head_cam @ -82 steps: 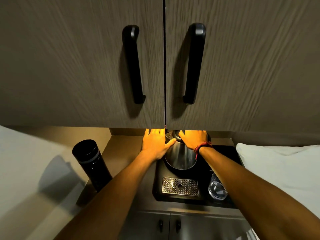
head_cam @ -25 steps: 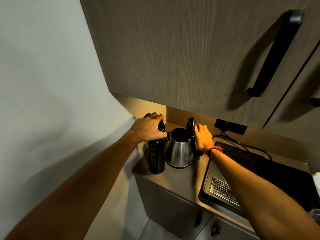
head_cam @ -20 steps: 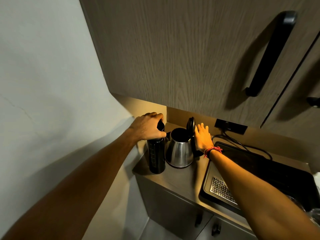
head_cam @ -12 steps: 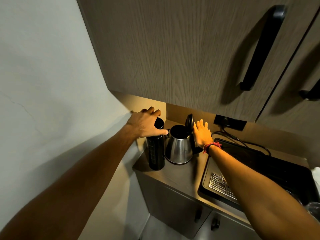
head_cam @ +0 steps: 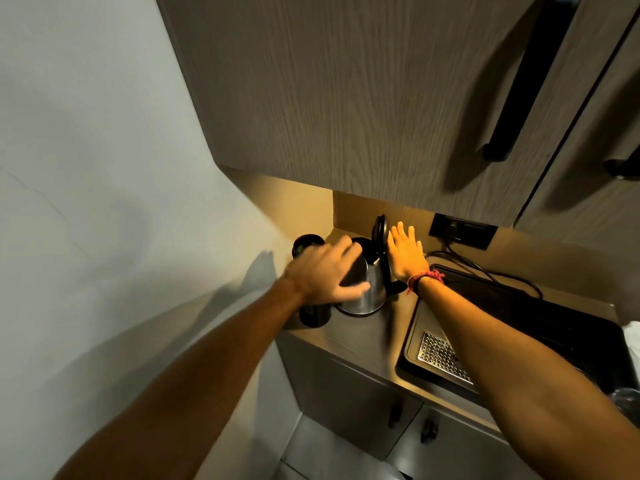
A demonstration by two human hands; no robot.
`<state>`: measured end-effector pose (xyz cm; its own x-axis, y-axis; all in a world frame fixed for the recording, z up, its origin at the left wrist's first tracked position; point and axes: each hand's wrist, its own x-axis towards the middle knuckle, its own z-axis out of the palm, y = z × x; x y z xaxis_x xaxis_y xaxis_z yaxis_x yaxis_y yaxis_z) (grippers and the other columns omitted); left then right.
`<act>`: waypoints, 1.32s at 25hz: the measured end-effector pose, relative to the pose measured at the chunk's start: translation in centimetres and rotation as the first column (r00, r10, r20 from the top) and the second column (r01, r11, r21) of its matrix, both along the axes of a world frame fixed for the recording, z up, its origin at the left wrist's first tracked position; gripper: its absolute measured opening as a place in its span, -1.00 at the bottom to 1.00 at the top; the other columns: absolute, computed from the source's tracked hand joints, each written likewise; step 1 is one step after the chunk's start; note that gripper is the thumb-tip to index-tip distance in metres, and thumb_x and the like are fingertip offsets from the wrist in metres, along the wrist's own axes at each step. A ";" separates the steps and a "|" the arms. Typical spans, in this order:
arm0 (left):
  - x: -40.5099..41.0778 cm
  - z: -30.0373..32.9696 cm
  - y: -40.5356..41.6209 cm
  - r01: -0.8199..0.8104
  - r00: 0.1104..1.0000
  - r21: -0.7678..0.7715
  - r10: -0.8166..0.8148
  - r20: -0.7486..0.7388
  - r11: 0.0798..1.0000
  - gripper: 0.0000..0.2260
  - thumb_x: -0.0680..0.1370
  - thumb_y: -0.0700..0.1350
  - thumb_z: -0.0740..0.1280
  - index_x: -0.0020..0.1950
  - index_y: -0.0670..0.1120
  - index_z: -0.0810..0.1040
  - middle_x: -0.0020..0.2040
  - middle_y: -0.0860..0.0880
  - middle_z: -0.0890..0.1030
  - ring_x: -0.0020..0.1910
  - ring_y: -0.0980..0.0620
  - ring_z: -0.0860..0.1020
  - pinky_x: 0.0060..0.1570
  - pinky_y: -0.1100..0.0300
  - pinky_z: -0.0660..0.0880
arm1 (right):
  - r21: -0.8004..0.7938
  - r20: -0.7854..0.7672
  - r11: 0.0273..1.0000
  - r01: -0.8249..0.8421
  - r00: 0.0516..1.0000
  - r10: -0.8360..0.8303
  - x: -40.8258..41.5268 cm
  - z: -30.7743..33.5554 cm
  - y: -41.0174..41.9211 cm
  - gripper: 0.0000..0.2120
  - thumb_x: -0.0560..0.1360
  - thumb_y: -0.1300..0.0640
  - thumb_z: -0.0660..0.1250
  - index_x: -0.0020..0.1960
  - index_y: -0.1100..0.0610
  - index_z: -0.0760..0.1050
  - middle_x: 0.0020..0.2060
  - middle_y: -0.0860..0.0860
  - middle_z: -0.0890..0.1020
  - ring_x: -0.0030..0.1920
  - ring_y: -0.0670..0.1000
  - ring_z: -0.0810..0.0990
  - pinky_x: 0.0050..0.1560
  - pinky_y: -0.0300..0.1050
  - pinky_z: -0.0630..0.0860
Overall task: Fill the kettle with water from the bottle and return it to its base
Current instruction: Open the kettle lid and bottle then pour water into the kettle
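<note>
Head view: conical brushed-steel kettle (head_cam: 372, 289), round lid (head_cam: 379, 232) up, beside cylindrical black bottle (head_cam: 306, 245).

low cabinet (head_cam: 346, 98) overhead, wall (head_cam: 104, 150) left, bare counter (head_cam: 363, 337) before kettle (head_cam: 370, 289)

Bottle (head_cam: 309, 315) largely behind blurred left hand (head_cam: 323, 277)

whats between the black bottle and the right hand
In the head view, the steel kettle with its raised lid stands between the black bottle and the open right hand; the blurred left hand crosses in front.
</note>
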<state>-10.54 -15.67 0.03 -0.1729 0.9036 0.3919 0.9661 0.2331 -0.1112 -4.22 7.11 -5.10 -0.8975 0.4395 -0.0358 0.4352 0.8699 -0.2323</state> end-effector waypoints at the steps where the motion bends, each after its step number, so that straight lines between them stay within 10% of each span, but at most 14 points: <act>1: 1.7 -2.6 0.5 0.044 0.997 -0.139 -0.035 0.061 0.989 -0.41 0.54 0.35 0.19 0.28 -0.11 0.40 0.09 -0.09 0.50 -0.11 -0.06 0.57 -0.34 0.13 0.50 | 0.005 0.004 1.000 0.001 1.000 -0.001 0.0 0.0 -0.1 -0.38 0.61 0.21 0.09 0.59 0.19 -0.10 0.59 0.20 -0.10 0.57 0.33 -0.17 0.52 0.36 0.00; 5: 6.8 -11.2 1.8 -0.159 0.870 -0.526 0.371 0.326 0.835 -0.37 0.56 0.18 0.33 0.50 -0.12 0.28 0.43 -0.19 0.33 0.31 -0.19 0.42 0.16 -0.06 0.51 | 0.031 0.027 0.999 0.015 1.000 -0.016 0.1 0.3 -0.3 -0.39 0.62 0.18 0.09 0.59 0.17 -0.10 0.60 0.17 -0.10 0.57 0.33 -0.16 0.51 0.37 -0.01; 10: 8.2 -13.8 1.9 -0.298 0.775 -0.538 0.528 0.346 0.789 -0.26 0.53 0.16 0.38 0.60 0.02 0.09 0.55 -0.17 0.13 0.44 -0.26 0.28 0.28 -0.15 0.43 | 0.054 0.050 0.998 0.023 0.998 -0.026 0.1 0.7 -0.2 -0.39 0.61 0.15 0.14 0.58 0.16 -0.04 0.59 0.18 -0.05 0.56 0.36 -0.12 0.49 0.40 0.05; 17: 4.3 -5.7 1.3 -0.164 0.970 0.270 0.205 -0.134 0.949 -0.45 0.56 0.20 0.26 0.43 -0.11 0.38 0.34 -0.16 0.42 0.30 -0.15 0.42 0.34 -0.19 0.29 | 0.027 0.016 1.000 0.013 1.000 -0.014 0.1 0.2 -0.2 -0.38 0.61 0.18 0.10 0.59 0.17 -0.09 0.60 0.17 -0.09 0.57 0.34 -0.14 0.51 0.37 0.02; 21: 0.9 -3.2 -0.5 -0.552 0.833 0.430 0.487 0.261 0.714 -0.28 0.44 0.33 0.35 0.44 -0.11 0.37 0.39 -0.13 0.42 0.37 -0.10 0.38 0.39 -0.17 0.28 | -0.175 -0.129 0.983 0.050 0.989 -0.073 -0.4 0.2 -0.8 -0.45 0.66 0.06 -0.06 0.60 0.12 -0.13 0.61 0.08 -0.12 0.59 0.20 -0.19 0.56 0.25 -0.11; 26: -0.7 -6.3 -2.2 -0.676 0.421 0.192 0.158 0.893 0.711 -0.11 0.27 0.04 0.66 0.47 -0.10 0.29 0.35 -0.11 0.52 0.33 -0.14 0.50 0.25 0.02 0.52 | -0.193 -0.144 0.981 0.016 0.989 -0.044 -0.5 0.2 -0.8 -0.45 0.67 0.02 -0.06 0.60 0.12 -0.12 0.61 0.09 -0.11 0.59 0.21 -0.20 0.55 0.25 -0.12; 33: -0.9 -7.8 -1.5 -0.654 0.514 0.288 0.132 0.848 0.700 -0.32 0.27 0.01 0.65 0.30 -0.04 0.44 0.14 -0.02 0.62 0.09 0.03 0.59 0.05 0.19 0.56 | -0.141 -0.163 0.990 0.020 0.986 -0.043 0.0 0.5 0.4 -0.48 0.66 0.09 -0.08 0.60 0.12 -0.08 0.61 0.07 -0.07 0.60 0.20 -0.13 0.56 0.27 -0.07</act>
<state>-11.42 -17.14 -7.78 -0.8973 0.3345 0.2881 0.4059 0.3685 0.8364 -4.21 7.51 -4.61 -0.8818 0.4691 0.0495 0.4076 0.8105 -0.4207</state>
